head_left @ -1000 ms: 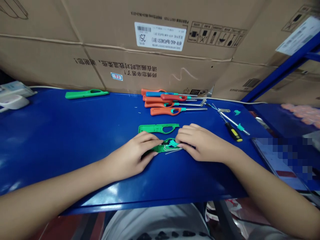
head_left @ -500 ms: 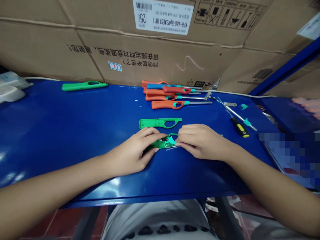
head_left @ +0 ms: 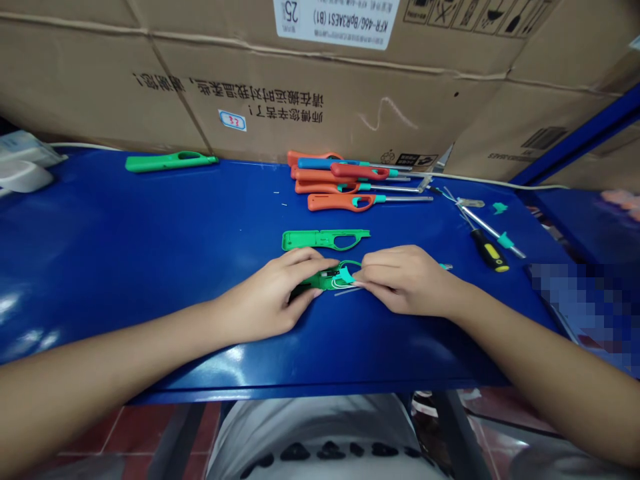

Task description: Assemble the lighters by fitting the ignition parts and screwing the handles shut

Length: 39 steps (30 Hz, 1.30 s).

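Observation:
My left hand (head_left: 285,290) grips a green lighter casing half (head_left: 327,283) between thumb and fingers, low over the blue table. Inside that casing a turquoise trigger (head_left: 346,274), a dark part and thin white wires show. Pinched fingers of my right hand (head_left: 405,279) are at the trigger and wires; what exactly they hold is hidden. A thin pale tube or rod sticks out below the casing toward the right hand. Just beyond my hands lies a second green casing half (head_left: 325,239), its hollow inner side up.
Several orange and blue long-nosed lighters (head_left: 345,202) lie stacked at the back. To the right are a black-yellow screwdriver (head_left: 490,251), a metal lighter tube (head_left: 493,230) and a turquoise piece (head_left: 500,209). Another green casing (head_left: 171,161) rests back left, before a cardboard box (head_left: 240,87).
The whole view has shifted slightly. Both hands keep their places at the green casing, with little visible movement of the fingers.

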Available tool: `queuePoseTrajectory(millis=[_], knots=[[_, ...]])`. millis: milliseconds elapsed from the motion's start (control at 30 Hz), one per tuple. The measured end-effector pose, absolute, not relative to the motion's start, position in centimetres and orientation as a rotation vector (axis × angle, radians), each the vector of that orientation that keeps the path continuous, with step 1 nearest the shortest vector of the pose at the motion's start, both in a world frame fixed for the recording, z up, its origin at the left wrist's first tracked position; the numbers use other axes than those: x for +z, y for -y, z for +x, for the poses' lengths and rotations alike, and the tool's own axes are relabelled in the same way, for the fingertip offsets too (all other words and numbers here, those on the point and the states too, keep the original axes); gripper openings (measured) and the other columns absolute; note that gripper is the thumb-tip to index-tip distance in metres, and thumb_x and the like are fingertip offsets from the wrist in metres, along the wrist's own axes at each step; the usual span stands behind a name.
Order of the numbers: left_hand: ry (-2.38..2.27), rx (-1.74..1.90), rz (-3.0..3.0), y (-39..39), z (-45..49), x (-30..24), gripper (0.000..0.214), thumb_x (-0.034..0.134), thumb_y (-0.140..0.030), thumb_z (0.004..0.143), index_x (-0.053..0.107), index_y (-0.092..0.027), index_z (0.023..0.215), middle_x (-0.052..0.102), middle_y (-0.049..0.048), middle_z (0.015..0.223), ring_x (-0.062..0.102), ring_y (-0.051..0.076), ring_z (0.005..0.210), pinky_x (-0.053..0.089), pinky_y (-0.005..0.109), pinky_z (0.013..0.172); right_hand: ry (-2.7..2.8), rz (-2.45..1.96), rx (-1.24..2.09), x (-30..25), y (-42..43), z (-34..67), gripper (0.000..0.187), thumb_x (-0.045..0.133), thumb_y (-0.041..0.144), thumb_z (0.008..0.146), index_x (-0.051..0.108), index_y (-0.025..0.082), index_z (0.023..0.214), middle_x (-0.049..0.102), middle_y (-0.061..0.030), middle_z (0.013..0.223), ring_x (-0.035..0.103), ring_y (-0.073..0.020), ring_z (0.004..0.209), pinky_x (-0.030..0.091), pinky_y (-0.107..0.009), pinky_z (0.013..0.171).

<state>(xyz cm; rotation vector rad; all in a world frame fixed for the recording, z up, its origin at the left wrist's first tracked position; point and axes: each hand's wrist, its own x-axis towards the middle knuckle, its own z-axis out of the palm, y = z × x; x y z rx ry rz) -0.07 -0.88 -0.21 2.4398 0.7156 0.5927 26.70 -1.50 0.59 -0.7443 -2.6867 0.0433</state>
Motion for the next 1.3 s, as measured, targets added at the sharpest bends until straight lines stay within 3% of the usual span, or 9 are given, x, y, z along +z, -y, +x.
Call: queuePoseTrajectory(millis=[333,467,600,800,1067,1300], knots=[[-0.728,0.601,2.427,1.0,0.0,-0.2,0.045,0.053,-0.011,0.097,0.056,-0.016,0.141,0.062,0.0109,0.122,0.063,0.02,0.113,0.052,0.034,0.104,2.643,-0.737,0.0,0.6,1.6,26.6,0.025,0.053,0.021,0.1,0.072,0.016,0.085,0.07,-0.0044,0.08,0.062,-0.0134,0.069,0.041,-0.027,0.063],[-0.743,0.607,2.415,1.0,0.0,-0.2,0.045,0.053,-0.011,0.096,0.056,-0.018,0.141,0.062,0.0099,0.122,0.062,0.02,0.114,0.052,0.034,0.104,2.598,-0.862,0.292,1.0,1.5,26.4,0.022,0.056,0.022,0.1,0.075,0.016,0.089,0.071,-0.0044,0.085,0.065,-0.0135,0.076,0.043,-0.026,0.067],[-0.795,0.614,2.386,1.2,0.2,-0.2,0.043,0.055,-0.013,0.095,0.06,-0.018,0.137,0.063,0.0102,0.124,0.063,0.022,0.115,0.052,0.037,0.103,2.349,-1.01,0.732,1.0,1.3,26.0,0.008,0.072,0.02,0.09,0.077,0.017,0.085,0.068,-0.001,0.08,0.059,-0.0095,0.067,0.041,-0.023,0.062],[-0.905,0.668,2.307,1.4,0.7,0.1,0.036,0.064,-0.027,0.093,0.068,-0.015,0.127,0.068,0.0089,0.112,0.068,0.021,0.099,0.055,0.035,0.09,2.121,-1.208,0.96,0.7,1.4,25.0,0.009,0.084,0.023,0.077,0.077,0.018,0.08,0.057,0.0027,0.072,0.049,-0.0083,0.061,0.037,-0.023,0.054],[-0.936,0.658,2.294,1.5,0.9,0.2,0.019,0.066,-0.025,0.095,0.072,-0.016,0.111,0.07,0.0047,0.1,0.065,0.016,0.086,0.051,0.029,0.079,2.397,-1.06,0.645,0.5,2.0,25.1,0.011,0.076,0.029,0.088,0.076,0.019,0.094,0.061,0.0002,0.087,0.058,-0.0105,0.077,0.041,-0.024,0.068],[-0.926,0.646,2.246,1.6,0.9,0.4,0.015,0.065,-0.025,0.095,0.07,-0.018,0.107,0.072,0.0017,0.1,0.065,0.014,0.085,0.049,0.026,0.078,2.518,-1.013,0.395,0.4,2.5,25.0,0.02,0.062,0.034,0.098,0.075,0.021,0.106,0.064,-0.0014,0.092,0.059,-0.0116,0.076,0.04,-0.025,0.064]])
